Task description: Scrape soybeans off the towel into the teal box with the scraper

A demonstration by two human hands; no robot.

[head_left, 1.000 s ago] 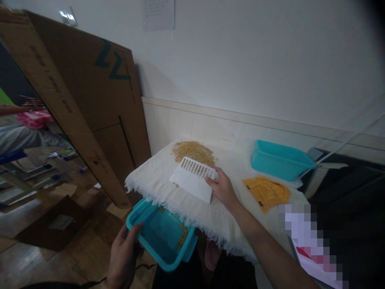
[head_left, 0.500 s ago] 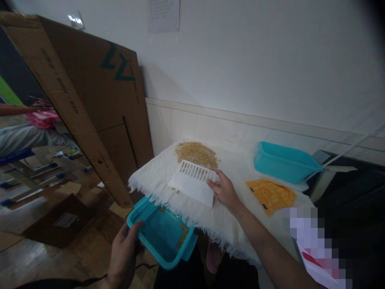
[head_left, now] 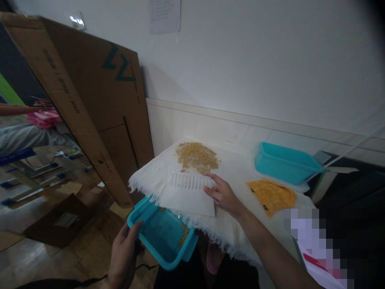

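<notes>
My left hand (head_left: 124, 249) grips the left side of a teal plastic tub (head_left: 162, 237), held just below the table's fringed edge. A few soybeans lie along the right inside of the tub. My right hand (head_left: 222, 194) pinches the right edge of a white slotted plastic scraper (head_left: 188, 198), its slots facing away from me. The scraper lies over the white fringed cloth (head_left: 237, 168), its near edge by the fringe above the tub. Beyond it a pile of soybeans (head_left: 197, 155) is spread on the cloth.
A second teal bin (head_left: 287, 162) stands at the table's right rear, with a crumpled orange cloth (head_left: 272, 196) before it. A large cardboard box (head_left: 96, 100) rises on the left. Behind the box, another person's arm (head_left: 19, 109) and leg show. The wall borders the table's back.
My right hand has drawn the scraper toward me, away from the soybean pile and nearer the tub. The left hand and the tub have hardly moved.
</notes>
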